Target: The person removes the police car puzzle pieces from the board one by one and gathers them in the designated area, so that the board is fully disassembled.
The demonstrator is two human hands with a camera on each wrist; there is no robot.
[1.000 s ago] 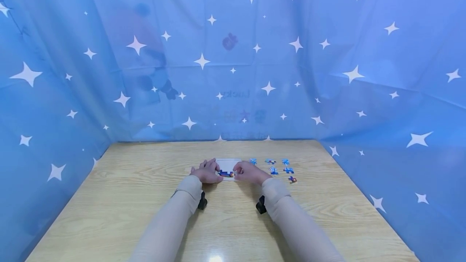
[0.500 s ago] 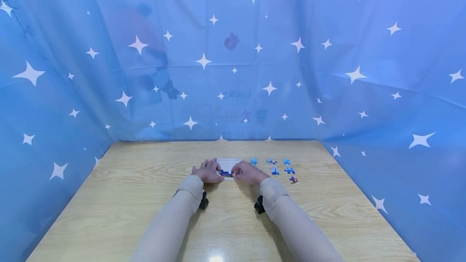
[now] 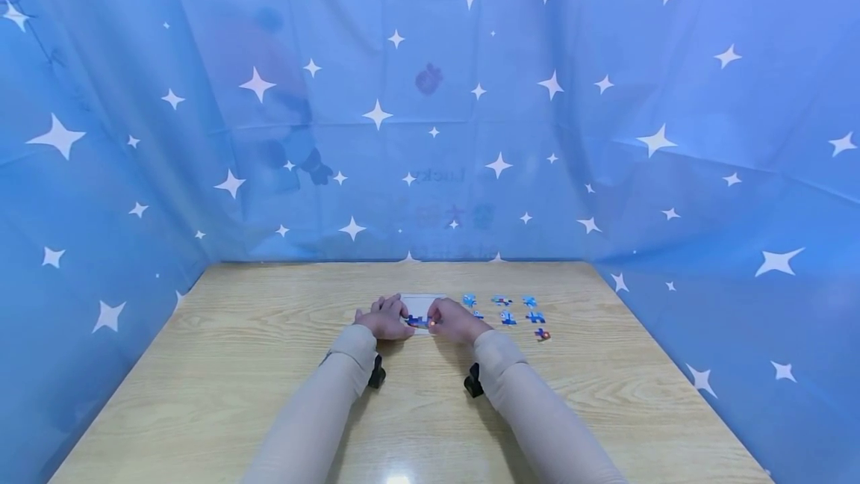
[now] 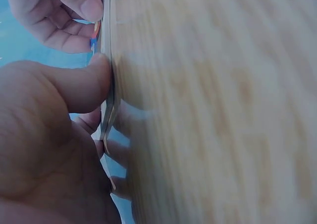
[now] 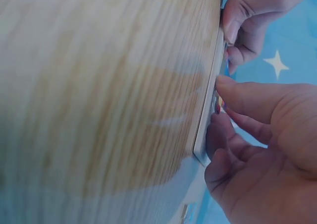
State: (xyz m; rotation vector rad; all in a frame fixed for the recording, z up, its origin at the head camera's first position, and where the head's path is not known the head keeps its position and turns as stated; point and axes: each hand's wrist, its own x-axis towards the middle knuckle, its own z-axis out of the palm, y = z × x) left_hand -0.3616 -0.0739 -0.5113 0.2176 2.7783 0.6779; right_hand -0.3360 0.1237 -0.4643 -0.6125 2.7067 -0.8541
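A white puzzle board (image 3: 422,306) lies flat between the hands in the head view. Dark blue puzzle pieces (image 3: 415,322) sit along its near side. My left hand (image 3: 386,318) holds the board's left end, thumb at the front edge and fingers reaching over the side. My right hand (image 3: 455,320) pinches a small puzzle piece with orange and blue print (image 4: 95,33) between thumb and fingers, low at the board's right part. In the right wrist view, the thumb (image 5: 247,97) is right at the board's edge (image 5: 207,110) and the fingers mostly cover the piece.
Several loose blue puzzle pieces (image 3: 507,317) are spread on the wooden table (image 3: 269,394) right of the board, one of them with red (image 3: 542,334) nearest to me. A blue curtain with white stars (image 3: 430,95) stands behind the table and at both sides.
My right hand has shifted slightly left along the board with its piece, covering more of the board. My left hand stays at the left end. The head view has shifted slightly.
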